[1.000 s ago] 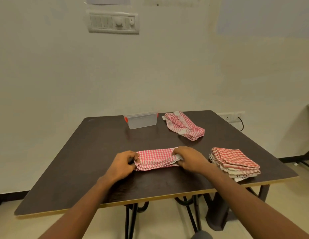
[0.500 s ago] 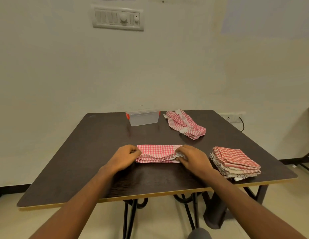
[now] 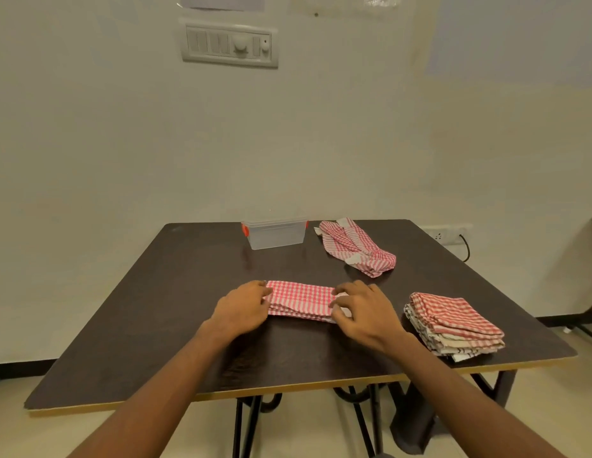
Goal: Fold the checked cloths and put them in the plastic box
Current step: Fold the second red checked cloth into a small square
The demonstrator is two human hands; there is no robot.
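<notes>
The left hand (image 3: 241,309) and right hand (image 3: 364,312) are apart, each with fingers curled onto one end of the part-folded checked cloth (image 3: 301,300). The cloth lies flat on the counter (image 3: 155,309) between them. The next step is probably a crosswise fold: bring one end squarely onto the other, align the edges, then press the crease. The plastic box (image 3: 276,233) stands well beyond both hands.

Both ends of the folded red-and-white checked cloth (image 3: 301,300) lie hidden under the left hand (image 3: 241,309) and right hand (image 3: 364,314).
</notes>
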